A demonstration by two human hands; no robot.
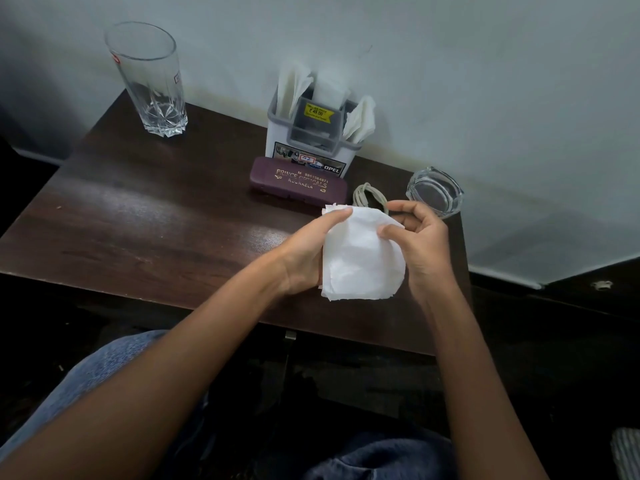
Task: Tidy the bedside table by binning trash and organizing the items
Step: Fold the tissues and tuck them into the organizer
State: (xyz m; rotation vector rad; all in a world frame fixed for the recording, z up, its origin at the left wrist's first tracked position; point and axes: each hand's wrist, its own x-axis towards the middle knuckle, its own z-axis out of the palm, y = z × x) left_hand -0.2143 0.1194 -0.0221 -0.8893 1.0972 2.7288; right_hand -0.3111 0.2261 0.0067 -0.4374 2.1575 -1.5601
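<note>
A white paper tissue (360,261) is held flat between both hands above the right part of the dark wooden bedside table (156,216). My left hand (308,251) grips its left edge, fingers wrapped behind it. My right hand (422,237) pinches its upper right edge with thumb and curled fingers. Behind the tissue lies a coiled pale cable (369,195), partly hidden. A maroon spectacle case (298,183) lies in front of a white-and-grey holder (311,136) with folded tissues standing in it.
A tall clear drinking glass (152,81) stands at the table's back left. A glass ashtray (434,195) sits at the back right near the wall. The table's front edge runs just below my hands; my knees in jeans are beneath it.
</note>
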